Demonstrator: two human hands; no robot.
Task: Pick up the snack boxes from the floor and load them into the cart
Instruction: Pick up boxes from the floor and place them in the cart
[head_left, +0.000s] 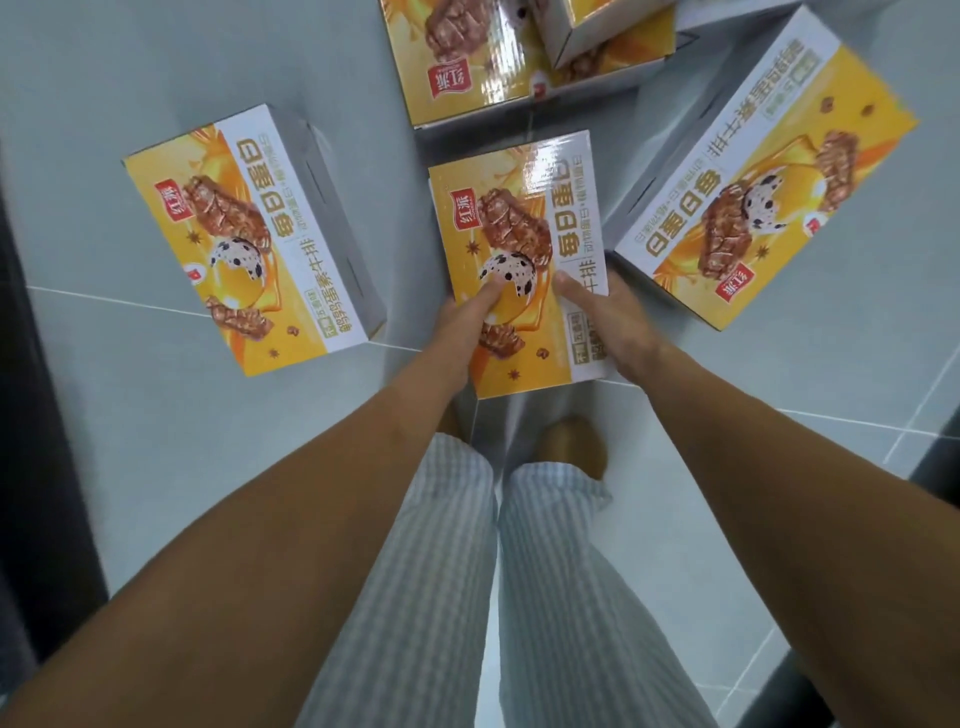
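A yellow and white snack box (524, 218) is in front of my legs, held between both hands. My left hand (462, 325) grips its near left edge, thumb lying across the printed top. My right hand (613, 322) grips its near right edge, thumb on top, fingers hidden behind the side. A second box (244, 234) lies on the floor to the left. A third box (763, 176) lies tilted on the right. More boxes (467, 52) are stacked at the top. No cart is visible.
Pale grey floor tiles (130, 415) surround the boxes. A dark vertical edge (31, 364) runs along the left side, another dark strip (935, 467) at the lower right. My striped trouser legs (493, 597) and a brown slipper (571, 441) are below the held box.
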